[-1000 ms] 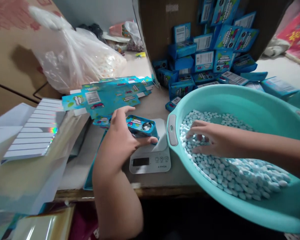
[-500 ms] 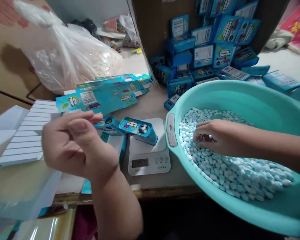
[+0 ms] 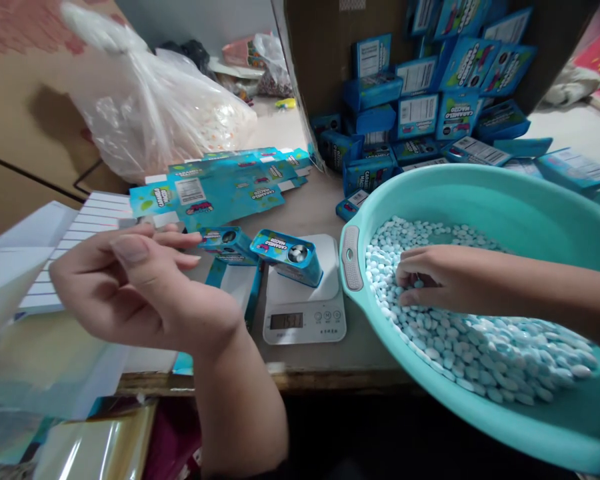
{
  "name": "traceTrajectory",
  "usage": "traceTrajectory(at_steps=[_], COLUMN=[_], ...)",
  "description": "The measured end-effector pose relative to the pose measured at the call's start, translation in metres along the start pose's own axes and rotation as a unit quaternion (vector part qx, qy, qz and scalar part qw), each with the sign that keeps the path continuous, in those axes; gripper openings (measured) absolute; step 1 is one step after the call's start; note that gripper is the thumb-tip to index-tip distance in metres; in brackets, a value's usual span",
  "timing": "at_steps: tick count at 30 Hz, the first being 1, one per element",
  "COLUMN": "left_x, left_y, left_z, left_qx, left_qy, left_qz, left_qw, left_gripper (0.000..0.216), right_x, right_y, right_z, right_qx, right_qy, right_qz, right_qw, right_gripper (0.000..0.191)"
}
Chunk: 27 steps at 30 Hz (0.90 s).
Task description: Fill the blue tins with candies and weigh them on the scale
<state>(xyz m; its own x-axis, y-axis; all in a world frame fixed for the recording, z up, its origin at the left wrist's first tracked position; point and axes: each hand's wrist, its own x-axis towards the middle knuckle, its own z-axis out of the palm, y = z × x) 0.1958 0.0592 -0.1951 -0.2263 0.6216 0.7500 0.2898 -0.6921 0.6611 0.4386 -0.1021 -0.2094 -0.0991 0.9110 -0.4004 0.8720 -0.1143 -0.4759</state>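
A small open blue box (image 3: 287, 257) lies on a white digital scale (image 3: 305, 313) in the middle of the table. My left hand (image 3: 130, 287) hovers left of the scale with fingers loosely stretched out and nothing in it. A second small blue box (image 3: 227, 241) lies just past its fingertips. My right hand (image 3: 430, 277) rests in a large teal basin (image 3: 480, 177), its fingers curled into the pile of pale blue and white candies (image 3: 480, 347) at the pile's near left side.
Flat unfolded blue cartons (image 3: 220, 187) lie behind the scale. Filled blue boxes (image 3: 430, 100) are piled against a cardboard wall (image 3: 320, 60). A clear plastic bag (image 3: 155, 113) sits at the back left, with a striped white sheet (image 3: 85, 220) and glossy sheets at left.
My left hand let go of the box on the scale and drew back to the left, lifting off the table. My right hand stays in the candies, fingers curling tighter.
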Motion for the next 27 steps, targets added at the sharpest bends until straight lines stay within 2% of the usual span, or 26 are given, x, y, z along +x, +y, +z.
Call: traceTrajectory(at_steps=[2,3,7,12,13,14,16,18,19,20,21,23,27], left_x=[-0.002,-0.003,0.000,0.001,0.000,-0.001,-0.006,-0.015,-0.020,-0.025,-0.030,-0.034,-0.017], left_y=[0.001,0.001,-0.001,0.000,0.001,0.001,0.001,0.003,0.003,0.004,0.005,0.006,0.000], left_z=[0.005,0.007,0.010,0.004,0.001,-0.002,-0.007,-0.010,-0.010,-0.010,-0.010,-0.012,-0.029], left_qx=[-0.060,-0.083,-0.081,-0.038,-0.034,-0.018,0.040,0.106,0.130,0.146,0.153,0.157,0.197], left_qy=[0.095,0.116,0.114,0.132,0.120,0.071,-0.112,-0.314,-0.382,-0.417,-0.427,-0.404,-0.265], left_qz=[0.025,0.028,0.034,0.066,0.088,0.111,0.147,0.140,0.119,0.095,0.077,0.071,0.127], left_qw=[0.993,0.989,0.990,0.988,0.988,0.991,0.982,0.933,0.907,0.892,0.888,0.898,0.935], left_gripper=[0.024,0.022,0.017,0.012,0.012,0.013,0.018,0.030,0.037,0.042,0.042,0.036,0.032], right_x=[0.000,-0.001,-0.004,-0.006,-0.006,-0.006,-0.007,-0.008,-0.009,-0.010,-0.011,-0.012,-0.014], right_y=[0.002,0.004,0.013,0.018,0.019,0.018,0.017,0.015,0.013,0.012,0.010,0.008,0.005], right_z=[-0.001,-0.001,-0.002,-0.001,-0.001,-0.002,-0.003,-0.005,-0.006,-0.007,-0.008,-0.008,-0.007], right_qx=[0.003,0.004,0.010,0.015,0.017,0.019,0.024,0.034,0.038,0.039,0.038,0.030,0.014], right_qy=[-0.004,-0.007,-0.020,-0.044,-0.046,-0.047,-0.048,-0.051,-0.052,-0.053,-0.052,-0.042,-0.051], right_qz=[0.005,0.012,0.038,0.027,0.026,0.025,0.028,0.034,0.038,0.041,0.041,0.036,0.051], right_qw=[1.000,1.000,0.999,0.999,0.998,0.998,0.998,0.998,0.997,0.997,0.997,0.998,0.997], right_gripper=[0.021,0.020,0.023,0.018,0.018,0.019,0.020,0.021,0.021,0.020,0.019,0.016,0.017])
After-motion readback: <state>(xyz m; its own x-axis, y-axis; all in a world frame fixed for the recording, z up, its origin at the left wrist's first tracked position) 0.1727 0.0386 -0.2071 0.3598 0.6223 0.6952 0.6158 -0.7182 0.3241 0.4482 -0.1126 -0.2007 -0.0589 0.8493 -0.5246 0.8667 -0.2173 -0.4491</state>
